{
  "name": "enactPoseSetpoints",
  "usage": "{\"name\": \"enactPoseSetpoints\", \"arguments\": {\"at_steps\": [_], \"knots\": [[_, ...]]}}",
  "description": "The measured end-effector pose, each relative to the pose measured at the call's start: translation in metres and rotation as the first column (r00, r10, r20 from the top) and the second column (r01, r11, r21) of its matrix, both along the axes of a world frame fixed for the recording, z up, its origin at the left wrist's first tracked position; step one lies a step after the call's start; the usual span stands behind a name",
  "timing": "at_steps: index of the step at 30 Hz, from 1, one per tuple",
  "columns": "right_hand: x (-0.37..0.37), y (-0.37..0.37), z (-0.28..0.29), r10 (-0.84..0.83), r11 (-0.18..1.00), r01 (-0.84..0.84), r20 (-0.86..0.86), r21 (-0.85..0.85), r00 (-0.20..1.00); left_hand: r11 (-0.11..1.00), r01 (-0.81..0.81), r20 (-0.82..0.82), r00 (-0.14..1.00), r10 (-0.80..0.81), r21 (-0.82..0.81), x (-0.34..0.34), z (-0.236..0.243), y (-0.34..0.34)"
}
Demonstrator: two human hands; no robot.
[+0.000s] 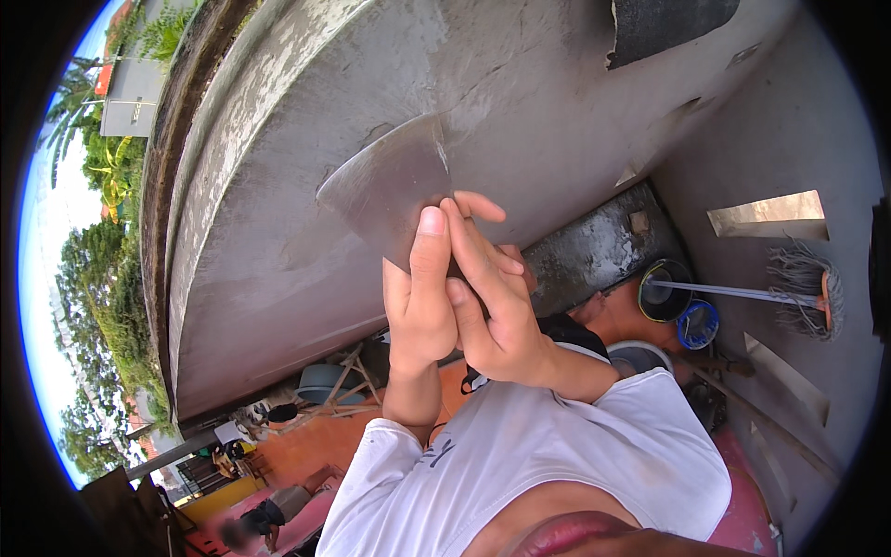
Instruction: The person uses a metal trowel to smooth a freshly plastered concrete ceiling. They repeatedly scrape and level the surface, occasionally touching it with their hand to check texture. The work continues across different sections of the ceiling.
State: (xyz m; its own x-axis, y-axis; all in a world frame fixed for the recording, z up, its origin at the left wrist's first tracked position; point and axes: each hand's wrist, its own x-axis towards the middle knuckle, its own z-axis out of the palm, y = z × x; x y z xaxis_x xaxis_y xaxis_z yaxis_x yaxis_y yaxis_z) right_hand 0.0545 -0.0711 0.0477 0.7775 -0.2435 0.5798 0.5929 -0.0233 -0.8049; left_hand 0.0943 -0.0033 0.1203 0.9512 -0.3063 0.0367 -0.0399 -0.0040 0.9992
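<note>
Left hand [419, 311] and right hand [502, 325], both half-curled, meet before the grey wall [538, 102] — pinching the near end of a thin blade [390, 181]. Even pressure and a shallow tilt should keep it steady.

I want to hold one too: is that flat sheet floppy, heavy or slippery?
Probably stiff, since the sheet spreads out flat beyond the fingers. Likely light, because it looks thin. Maybe slippery, as its face looks smooth.

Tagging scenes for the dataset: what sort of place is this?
Probably a semi-open yard or utility area of a home: a mop and black bucket beside a slotted grey wall, with trees outside.
</note>
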Motion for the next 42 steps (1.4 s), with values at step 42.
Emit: {"name": "enactPoseSetpoints", "arguments": {"at_steps": [42], "knots": [[-0.006,-0.01,0.034,0.127,0.984,-0.126,0.004,0.13,0.992,0.997,0.033,-0.16,0.986,-0.044,-0.071,0.001,0.033,-0.008]]}}
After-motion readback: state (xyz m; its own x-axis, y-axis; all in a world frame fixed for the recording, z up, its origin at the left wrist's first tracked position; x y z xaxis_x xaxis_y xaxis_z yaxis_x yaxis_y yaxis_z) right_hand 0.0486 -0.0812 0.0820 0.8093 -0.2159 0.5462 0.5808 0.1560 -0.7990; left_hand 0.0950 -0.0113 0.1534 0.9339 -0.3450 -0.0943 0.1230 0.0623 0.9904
